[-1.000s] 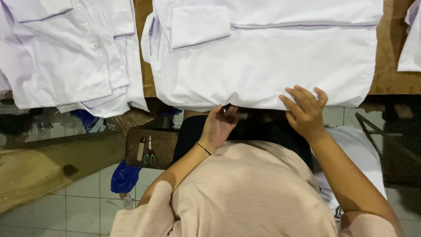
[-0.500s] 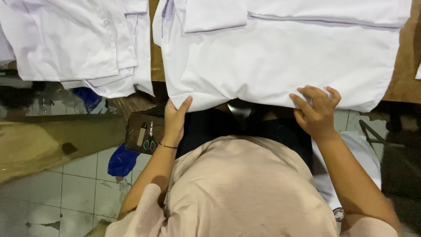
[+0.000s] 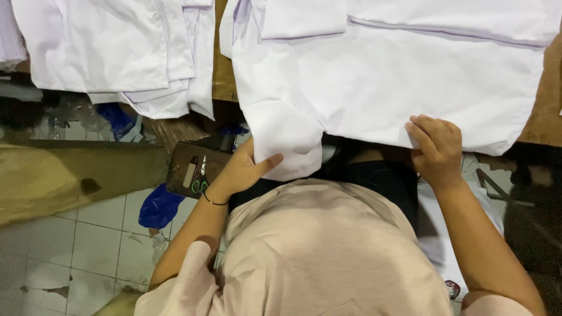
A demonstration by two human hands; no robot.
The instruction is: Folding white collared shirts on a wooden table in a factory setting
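**Tight at the table edge, open strip between the garments**

From here I see the white shirt covering most of the table ahead, its hem draped over the near edge. My left hand and right hand sit on that hem, close to my body. A narrow bare strip of wood separates it from the stack of white garments on the left. Below left, a brown tray with scissors crowds the drop.

The left hand has slid leftward along the white shirt and now grips a hanging corner; the right hand has shifted slightly along the hem.
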